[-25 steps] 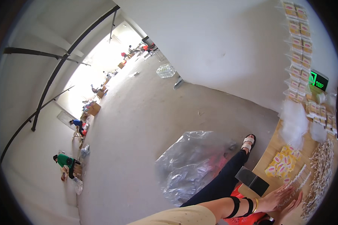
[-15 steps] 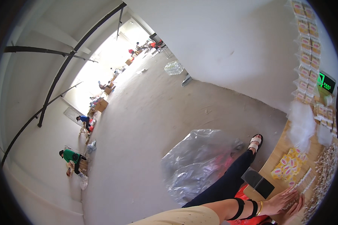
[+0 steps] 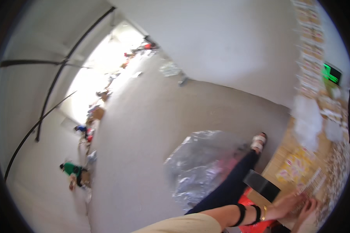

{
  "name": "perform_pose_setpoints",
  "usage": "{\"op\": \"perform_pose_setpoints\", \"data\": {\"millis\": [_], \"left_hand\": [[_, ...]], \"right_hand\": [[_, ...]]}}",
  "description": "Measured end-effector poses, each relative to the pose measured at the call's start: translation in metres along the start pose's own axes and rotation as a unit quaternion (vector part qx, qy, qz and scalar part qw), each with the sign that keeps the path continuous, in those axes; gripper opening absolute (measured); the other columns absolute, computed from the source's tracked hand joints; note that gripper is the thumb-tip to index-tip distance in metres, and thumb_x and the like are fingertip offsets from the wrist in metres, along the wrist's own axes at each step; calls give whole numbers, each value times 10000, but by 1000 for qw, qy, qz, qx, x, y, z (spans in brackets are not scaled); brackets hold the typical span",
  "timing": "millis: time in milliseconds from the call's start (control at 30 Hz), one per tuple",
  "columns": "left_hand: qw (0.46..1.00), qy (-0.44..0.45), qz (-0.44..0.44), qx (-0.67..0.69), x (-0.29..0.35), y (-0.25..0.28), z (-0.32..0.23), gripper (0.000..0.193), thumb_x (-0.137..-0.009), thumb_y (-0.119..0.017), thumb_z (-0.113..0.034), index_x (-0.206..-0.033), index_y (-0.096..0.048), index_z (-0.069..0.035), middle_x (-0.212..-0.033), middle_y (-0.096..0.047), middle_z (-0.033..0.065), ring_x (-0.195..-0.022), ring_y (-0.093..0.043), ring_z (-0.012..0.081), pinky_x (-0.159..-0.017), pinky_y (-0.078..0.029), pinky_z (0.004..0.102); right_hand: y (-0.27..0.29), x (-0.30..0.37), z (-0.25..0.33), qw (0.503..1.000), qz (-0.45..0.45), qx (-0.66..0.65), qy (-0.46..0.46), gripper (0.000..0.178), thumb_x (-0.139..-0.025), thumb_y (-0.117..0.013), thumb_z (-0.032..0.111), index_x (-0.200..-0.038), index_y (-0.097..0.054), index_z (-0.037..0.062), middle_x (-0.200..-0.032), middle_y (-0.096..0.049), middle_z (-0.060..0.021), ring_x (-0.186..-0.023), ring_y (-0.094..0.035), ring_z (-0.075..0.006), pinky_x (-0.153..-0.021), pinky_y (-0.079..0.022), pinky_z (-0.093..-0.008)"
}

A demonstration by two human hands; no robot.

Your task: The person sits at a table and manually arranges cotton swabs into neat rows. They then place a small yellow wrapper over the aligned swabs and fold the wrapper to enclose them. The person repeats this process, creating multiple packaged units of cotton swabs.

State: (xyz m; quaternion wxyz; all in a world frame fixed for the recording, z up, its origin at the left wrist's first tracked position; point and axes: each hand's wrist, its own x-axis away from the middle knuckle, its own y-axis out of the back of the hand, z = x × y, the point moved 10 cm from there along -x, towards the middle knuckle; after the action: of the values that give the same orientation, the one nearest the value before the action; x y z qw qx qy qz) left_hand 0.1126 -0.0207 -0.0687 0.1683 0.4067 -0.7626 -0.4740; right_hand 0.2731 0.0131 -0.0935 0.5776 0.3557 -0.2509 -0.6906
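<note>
At the lower right my left hand [image 3: 287, 205] lies over the near end of a row of thin sticks [image 3: 314, 182], which look like cotton swabs laid side by side. Its fingers look stretched out, though blurred. Close beside it, my right hand [image 3: 308, 209] has bent fingers drawn together at the same end of the row; whatever is between them is hidden. A pile of loose cotton swabs [image 3: 336, 171] spreads along the table's right side. Yellow and white printed packets [image 3: 295, 165] lie beyond my hands.
A black flat-topped object [image 3: 262, 185] stands at the table's [image 3: 276, 161] left edge. Clear bags [image 3: 308, 122] and stacked packs [image 3: 309, 58] are farther back. A large plastic sheet [image 3: 202, 163] lies on the floor by my leg. People [image 3: 72, 169] work along the far left wall.
The view has shifted and blurred, so the room appears slightly moved to the left. My right hand's fingers, stretched out before, are now more bent. Both hands remain at the row of swabs.
</note>
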Motion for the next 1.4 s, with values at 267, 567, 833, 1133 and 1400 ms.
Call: {"op": "perform_pose_setpoints", "data": {"millis": [267,567,833,1133,1400], "left_hand": [[998,31,55,-13,-16,28,5,896,-944,-701,-509,-1586,-409,44,-1617,-468,219,-1567,-353,352,-1313,-129,597],[991,-7,97,-93,-5,22,-9,964,-1037,-495,-619,-1661,-212,59,-1762,-203,181,-1651,-151,298,-1316,-29,610],[986,3,101,-130,-5,21,-5,931,-1051,-459,-632,-1678,-221,14,-1764,-230,139,-1651,-160,259,-1324,-55,580],[990,0,83,-113,-7,25,-6,917,-1051,-473,-621,-1675,-237,8,-1760,-242,137,-1647,-175,256,-1327,-64,574],[990,-5,90,-106,-7,21,-6,927,-1035,-506,-609,-1657,-265,34,-1757,-226,177,-1649,-163,289,-1317,-30,611]], "right_hand": [[38,-21,71,998,-40,17,43,110,-852,-780,167,-942,-723,140,-1029,-674,-120,-1108,-600,-349,-967,-461,-511],[44,-19,75,999,16,20,45,151,-837,-806,118,-956,-714,118,-1086,-573,-71,-1093,-554,-307,-950,-429,-443],[43,-26,95,993,77,47,78,142,-836,-795,117,-914,-676,112,-1060,-568,-46,-1059,-568,-276,-930,-436,-457],[41,-29,93,992,80,57,76,134,-816,-790,100,-890,-680,112,-1037,-575,-43,-1043,-583,-285,-915,-452,-451],[51,-23,75,999,28,-5,21,119,-861,-766,87,-923,-665,101,-1007,-586,-74,-1017,-591,-311,-895,-468,-459]]}}
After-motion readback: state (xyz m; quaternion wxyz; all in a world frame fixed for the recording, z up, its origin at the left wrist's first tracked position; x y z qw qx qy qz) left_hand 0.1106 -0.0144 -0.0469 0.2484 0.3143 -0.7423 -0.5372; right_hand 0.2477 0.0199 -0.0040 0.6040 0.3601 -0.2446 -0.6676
